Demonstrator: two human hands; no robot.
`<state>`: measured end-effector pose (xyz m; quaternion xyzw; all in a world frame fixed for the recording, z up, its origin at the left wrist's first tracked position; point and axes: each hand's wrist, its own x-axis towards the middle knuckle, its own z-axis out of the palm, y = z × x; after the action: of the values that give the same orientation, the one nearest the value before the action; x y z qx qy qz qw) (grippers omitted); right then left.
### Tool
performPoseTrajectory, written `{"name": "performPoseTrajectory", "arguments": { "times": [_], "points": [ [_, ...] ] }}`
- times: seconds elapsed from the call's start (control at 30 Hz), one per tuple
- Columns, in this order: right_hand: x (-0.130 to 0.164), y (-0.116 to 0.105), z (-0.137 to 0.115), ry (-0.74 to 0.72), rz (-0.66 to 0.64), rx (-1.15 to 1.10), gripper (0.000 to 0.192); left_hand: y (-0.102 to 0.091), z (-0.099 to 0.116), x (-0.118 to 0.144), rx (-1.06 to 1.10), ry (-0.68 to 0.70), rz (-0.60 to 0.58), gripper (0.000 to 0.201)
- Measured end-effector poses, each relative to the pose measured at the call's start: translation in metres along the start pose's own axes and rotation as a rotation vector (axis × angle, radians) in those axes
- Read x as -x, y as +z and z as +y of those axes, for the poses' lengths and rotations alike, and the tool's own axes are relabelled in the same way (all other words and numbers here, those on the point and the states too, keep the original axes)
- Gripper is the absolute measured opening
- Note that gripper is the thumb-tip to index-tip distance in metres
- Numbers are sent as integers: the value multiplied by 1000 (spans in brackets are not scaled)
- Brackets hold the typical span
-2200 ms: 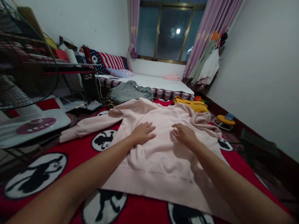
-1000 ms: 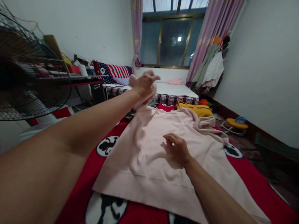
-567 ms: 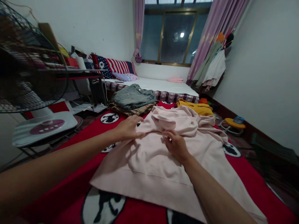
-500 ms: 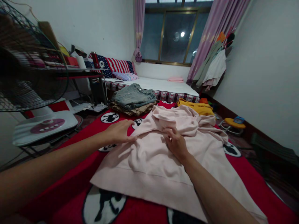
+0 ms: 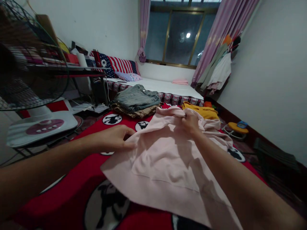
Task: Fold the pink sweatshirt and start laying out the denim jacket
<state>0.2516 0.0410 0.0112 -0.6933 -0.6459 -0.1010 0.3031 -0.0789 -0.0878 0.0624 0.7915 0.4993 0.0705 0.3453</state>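
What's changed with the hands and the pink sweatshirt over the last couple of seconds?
Both hands lay flat on the spread pink sweatshirt. The left hand lifted the left sleeve, folded it across the body, then moved to the left side edge and now pinches it. The right hand slid forward from mid-body and now grips the bunched cloth near the collar. The folded jeans and yellow garment beyond stayed put.

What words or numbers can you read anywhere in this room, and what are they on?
No words or numbers can be read here.
The red blanket carries only black cartoon figures in white circles, no letters.
The flag pillow shows stars and stripes only.
The fan base has buttons, but any marks are too blurred to read.
The pink sweatshirt held by both hands is plain.
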Motion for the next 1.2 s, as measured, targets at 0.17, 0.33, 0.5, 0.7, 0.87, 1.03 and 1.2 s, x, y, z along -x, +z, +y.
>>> {"name": "performPoseTrajectory", "arguments": {
  "times": [0.17,0.33,0.5,0.7,0.87,1.03,1.2],
  "points": [
    [-25,14,33,193,236,-236,53,37,59,-27,330,263,-233,38],
    [17,61,66,144,283,-369,55,96,73,-86,233,451,-333,28],
    [32,63,77,91,442,-388,46,112,47,-145,-120,495,401,43],
    [37,40,75,276,554,-105,43,134,12,-166,-391,331,322,63],
    [39,34,89,363,338,-119,26,134,9,-165,-350,479,372,56],
    [28,11,99,311,893,-266,20,126,14,-163,-208,677,351,47],
    [22,-7,50,73,851,-391,27,127,16,-166,-191,661,365,44]
  ]
}}
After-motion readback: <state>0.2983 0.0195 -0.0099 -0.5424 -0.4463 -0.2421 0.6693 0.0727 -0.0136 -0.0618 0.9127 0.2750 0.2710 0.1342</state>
